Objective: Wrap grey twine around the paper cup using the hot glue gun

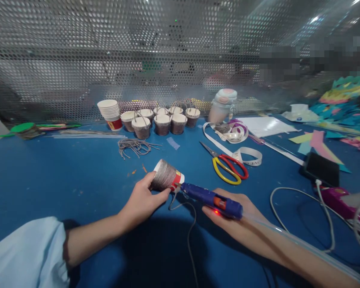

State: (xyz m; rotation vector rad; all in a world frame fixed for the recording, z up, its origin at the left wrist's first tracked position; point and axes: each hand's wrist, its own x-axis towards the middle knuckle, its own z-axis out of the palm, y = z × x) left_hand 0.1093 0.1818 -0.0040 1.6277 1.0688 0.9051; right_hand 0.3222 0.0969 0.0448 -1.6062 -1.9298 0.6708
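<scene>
Where glue gun (199, 194) points, cup (167, 176) (tilted) sits between left fingers (146, 180).

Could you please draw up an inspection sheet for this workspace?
Surface: blue tabletop, with small orange scraps lying on it.
Work items: cord-wrapped cup, tilted; glue gun, its nozzle at the cup's red end; wrapped cups with handles grouped at the back, beside a stack of cups.
Clutter: scissors, a heap of loose cord and coloured paper strips.
Grips: left grip holds the cord-wrapped cup; right grip holds the glue gun.
Cables: white cable plugged into a black device at right.
Surroundings: perforated metal screen behind the tabletop.
</scene>
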